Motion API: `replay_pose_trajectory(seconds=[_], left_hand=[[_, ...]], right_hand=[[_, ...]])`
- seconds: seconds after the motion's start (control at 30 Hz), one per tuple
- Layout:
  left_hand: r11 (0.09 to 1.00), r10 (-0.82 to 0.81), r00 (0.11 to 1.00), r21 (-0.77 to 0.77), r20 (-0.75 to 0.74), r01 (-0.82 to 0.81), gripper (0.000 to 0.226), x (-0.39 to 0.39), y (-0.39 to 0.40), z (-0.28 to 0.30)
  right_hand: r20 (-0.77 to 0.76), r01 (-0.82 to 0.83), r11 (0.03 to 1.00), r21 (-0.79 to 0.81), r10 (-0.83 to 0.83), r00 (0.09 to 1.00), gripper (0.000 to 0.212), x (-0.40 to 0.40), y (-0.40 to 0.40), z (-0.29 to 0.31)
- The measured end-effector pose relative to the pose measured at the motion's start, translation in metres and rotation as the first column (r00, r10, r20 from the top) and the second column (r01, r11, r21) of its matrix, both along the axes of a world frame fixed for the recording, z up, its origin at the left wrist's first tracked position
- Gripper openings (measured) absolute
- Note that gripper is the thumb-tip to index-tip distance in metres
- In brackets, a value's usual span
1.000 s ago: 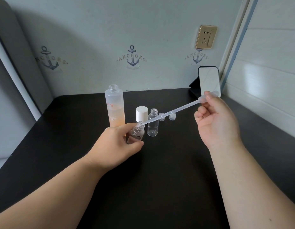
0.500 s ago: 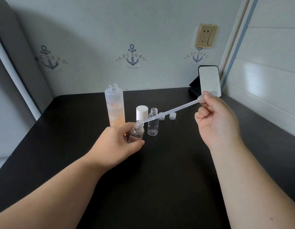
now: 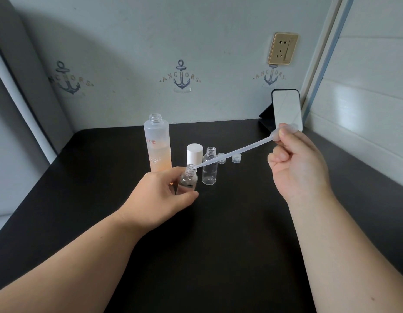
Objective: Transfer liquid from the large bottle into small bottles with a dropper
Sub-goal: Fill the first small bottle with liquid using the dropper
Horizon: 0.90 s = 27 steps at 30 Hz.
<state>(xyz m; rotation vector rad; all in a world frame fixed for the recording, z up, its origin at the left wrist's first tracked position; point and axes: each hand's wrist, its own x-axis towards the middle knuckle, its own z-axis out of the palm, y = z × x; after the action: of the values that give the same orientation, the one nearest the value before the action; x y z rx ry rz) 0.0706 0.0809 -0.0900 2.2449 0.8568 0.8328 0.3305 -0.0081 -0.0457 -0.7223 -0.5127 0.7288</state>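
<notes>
My left hand [image 3: 159,195] grips a small clear bottle [image 3: 187,180], tilted to the right above the black table [image 3: 218,245]. My right hand [image 3: 297,163] pinches the bulb of a long translucent dropper [image 3: 236,152]; its tip sits at the mouth of that small bottle. Behind my left hand stands the large frosted bottle [image 3: 157,143], open, with peach liquid in its lower half. A second small clear bottle [image 3: 210,166] stands upright and open just right of the held one.
A white cap [image 3: 194,152] stands behind the small bottles. Two small clear caps [image 3: 221,158] [image 3: 236,158] lie further right. A phone [image 3: 286,109] leans on a stand at the back right corner. Walls close in behind and on the right.
The small bottle and the dropper tip have stayed together; both hands have shifted only slightly, with the dropper tip sitting a little deeper at the bottle mouth.
</notes>
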Motion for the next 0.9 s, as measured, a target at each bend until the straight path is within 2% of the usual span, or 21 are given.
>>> replay_pose_trajectory(seconds=[0.23, 0.4, 0.73, 0.9], left_hand=[[1.0, 0.002, 1.0, 0.014, 0.01, -0.002, 0.03, -0.0002, 0.0, -0.0002], [1.0, 0.001, 1.0, 0.031, 0.002, -0.001, 0.03, 0.0006, 0.0011, -0.0003], [0.999, -0.019, 1.0, 0.037, -0.016, 0.019, 0.031, 0.001, 0.0011, 0.0005], [0.999, -0.026, 0.999, 0.043, -0.033, 0.027, 0.032, 0.0016, 0.0016, 0.0006]], right_hand=[[0.029, 0.017, 1.0, 0.015, -0.018, 0.999, 0.011, 0.0005, -0.0016, -0.0006], [0.026, 0.043, 0.999, 0.025, -0.044, 0.999, 0.017, -0.0016, -0.0022, -0.0001], [0.097, 0.059, 0.998, -0.004, -0.059, 0.994, 0.015, -0.0015, -0.001, -0.0018], [0.051, 0.078, 0.997, -0.021, -0.077, 0.996, 0.016, -0.0022, -0.0005, -0.0011]])
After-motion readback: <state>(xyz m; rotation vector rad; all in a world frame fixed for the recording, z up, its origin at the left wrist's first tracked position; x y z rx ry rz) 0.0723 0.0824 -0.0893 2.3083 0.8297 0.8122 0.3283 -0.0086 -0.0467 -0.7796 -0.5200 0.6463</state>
